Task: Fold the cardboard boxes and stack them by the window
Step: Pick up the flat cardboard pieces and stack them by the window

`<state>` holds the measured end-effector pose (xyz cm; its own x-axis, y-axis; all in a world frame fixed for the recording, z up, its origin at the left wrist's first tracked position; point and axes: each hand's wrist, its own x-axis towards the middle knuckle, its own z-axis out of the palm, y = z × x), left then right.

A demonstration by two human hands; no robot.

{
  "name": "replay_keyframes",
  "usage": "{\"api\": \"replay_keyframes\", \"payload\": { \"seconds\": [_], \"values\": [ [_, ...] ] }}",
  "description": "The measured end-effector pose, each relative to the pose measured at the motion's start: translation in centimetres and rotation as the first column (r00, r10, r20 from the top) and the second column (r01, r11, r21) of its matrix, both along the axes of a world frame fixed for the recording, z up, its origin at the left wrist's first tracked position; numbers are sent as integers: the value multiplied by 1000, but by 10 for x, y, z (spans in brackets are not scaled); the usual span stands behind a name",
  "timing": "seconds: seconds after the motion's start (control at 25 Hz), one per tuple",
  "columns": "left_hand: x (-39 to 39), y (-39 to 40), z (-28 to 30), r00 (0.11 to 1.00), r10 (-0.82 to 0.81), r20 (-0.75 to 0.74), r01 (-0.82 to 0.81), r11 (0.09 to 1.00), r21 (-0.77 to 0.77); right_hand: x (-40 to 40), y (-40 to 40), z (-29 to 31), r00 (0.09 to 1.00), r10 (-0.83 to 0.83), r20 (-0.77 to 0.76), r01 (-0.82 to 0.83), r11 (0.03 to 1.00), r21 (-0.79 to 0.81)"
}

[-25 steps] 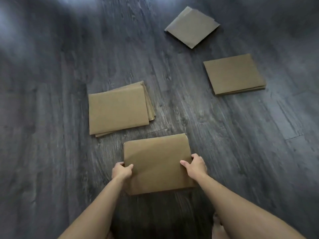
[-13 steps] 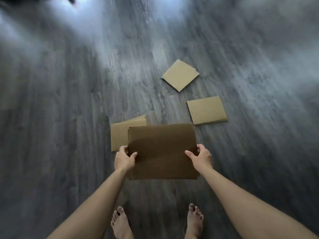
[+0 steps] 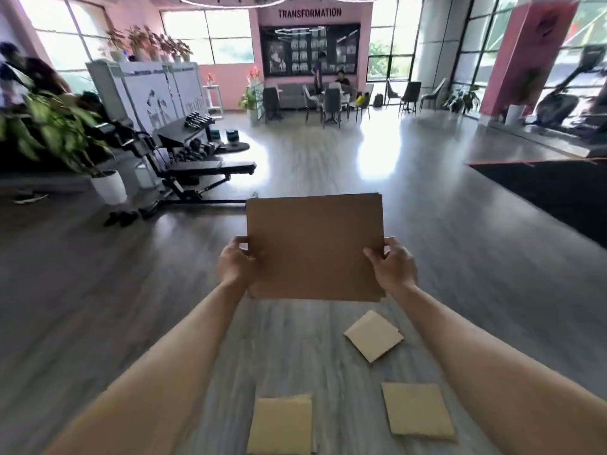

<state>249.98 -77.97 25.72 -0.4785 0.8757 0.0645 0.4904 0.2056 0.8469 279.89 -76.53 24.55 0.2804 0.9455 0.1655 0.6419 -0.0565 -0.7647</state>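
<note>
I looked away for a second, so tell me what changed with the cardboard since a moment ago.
The flattened cardboard came off the floor and is now held up in front of the person. The left hand and right hand keep their grip on its side edges. Three folded pieces stay on the floor.

The held cardboard sheet [image 3: 315, 247] is plain mid-brown. Three flattened boxes on the floor [image 3: 374, 335] [image 3: 417, 411] [image 3: 280, 425] are paler tan. The floor [image 3: 98, 290] is grey wood-grain planks. The far wall [image 3: 256, 37] is pink with black lettering. A mat [image 3: 542, 182] at right is black. The plant pot [image 3: 110, 186] is white, its leaves green.
</note>
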Motion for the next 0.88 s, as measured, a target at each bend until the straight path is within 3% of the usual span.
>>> {"api": "replay_keyframes", "payload": {
  "seconds": [0.16,0.28,0.4,0.6,0.88],
  "values": [
    [-66,-28,89,992,114,-45,-105,981,161,-69,7,92,996,91,24,-94,978,185],
    [-145,-69,116,974,219,-58,-203,957,209,-151,5,118,976,212,43,-216,952,216],
    [-259,-137,131,932,360,-35,-343,910,232,-282,-10,129,926,375,39,-374,898,230],
    [-446,-293,141,772,636,-25,-611,751,251,-528,-83,144,726,688,5,-671,706,226],
    [-612,-536,149,411,910,-45,-875,408,259,-802,-258,166,360,933,27,-909,344,233]
  ]
}}
